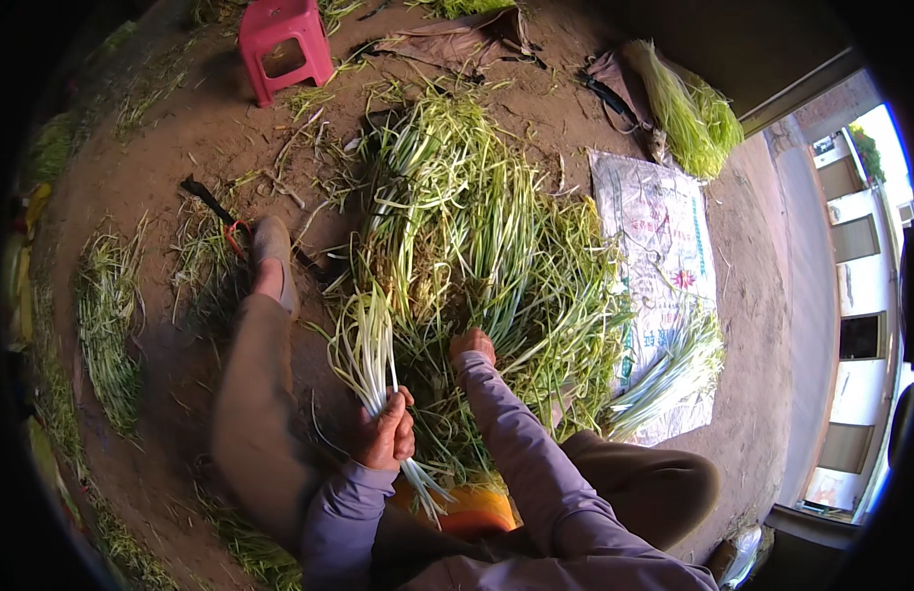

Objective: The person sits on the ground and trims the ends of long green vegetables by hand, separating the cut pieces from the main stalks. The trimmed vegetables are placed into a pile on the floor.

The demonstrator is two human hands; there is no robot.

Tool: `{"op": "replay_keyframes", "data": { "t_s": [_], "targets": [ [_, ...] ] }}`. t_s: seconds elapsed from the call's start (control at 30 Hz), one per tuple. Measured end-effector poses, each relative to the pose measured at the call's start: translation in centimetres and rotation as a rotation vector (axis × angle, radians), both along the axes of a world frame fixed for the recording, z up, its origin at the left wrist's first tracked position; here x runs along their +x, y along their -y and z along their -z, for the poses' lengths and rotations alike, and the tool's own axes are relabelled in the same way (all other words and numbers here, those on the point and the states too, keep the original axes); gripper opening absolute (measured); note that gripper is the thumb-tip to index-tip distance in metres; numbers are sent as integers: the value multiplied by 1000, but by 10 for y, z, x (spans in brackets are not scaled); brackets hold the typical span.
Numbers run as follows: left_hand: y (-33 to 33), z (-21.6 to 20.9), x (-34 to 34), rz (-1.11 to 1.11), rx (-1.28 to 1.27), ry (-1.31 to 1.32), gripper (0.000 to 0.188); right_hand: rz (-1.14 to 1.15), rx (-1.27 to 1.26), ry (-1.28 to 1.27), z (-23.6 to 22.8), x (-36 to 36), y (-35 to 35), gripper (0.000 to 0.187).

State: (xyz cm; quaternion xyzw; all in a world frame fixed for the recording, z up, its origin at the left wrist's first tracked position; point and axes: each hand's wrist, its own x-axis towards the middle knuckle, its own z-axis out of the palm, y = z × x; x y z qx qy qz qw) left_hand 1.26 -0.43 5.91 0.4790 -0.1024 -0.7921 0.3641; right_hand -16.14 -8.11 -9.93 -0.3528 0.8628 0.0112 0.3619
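From where I am standing, the left hand (388,438) is clamping its grip around the lower half of a pale bunch (375,350), beside the near left edge of the leafy heap (486,197); the right hand (473,345) is resting at the heap, burying its fingers from view, so I cannot tell its grip. Squeezing lightly, aligning ends and avoiding tugging at tangles is probably sparing the bunch from snapping

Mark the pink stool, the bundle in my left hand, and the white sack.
Pink stool (279,25), head view: panel above its opening.
Bundle (374,345), head view: pale stalks beyond the grip.
White sack (662,258), head view: printed face.
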Motion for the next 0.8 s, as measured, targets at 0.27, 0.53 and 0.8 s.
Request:
{"op": "replay_keyframes", "data": {
  "t_s": [0.27,0.53,0.8],
  "targets": [
    [0,-3,-12,38,36,-30,25,-134,32,54,41,-29,-2,31],
    [-3,1,-1,9,9,19,19,469,-218,1016,-59,-50,-39,27],
    [1,-8,-4,-30,14,77,19,246,-283,1177,-139,-33,-126,13]
  ]
}}
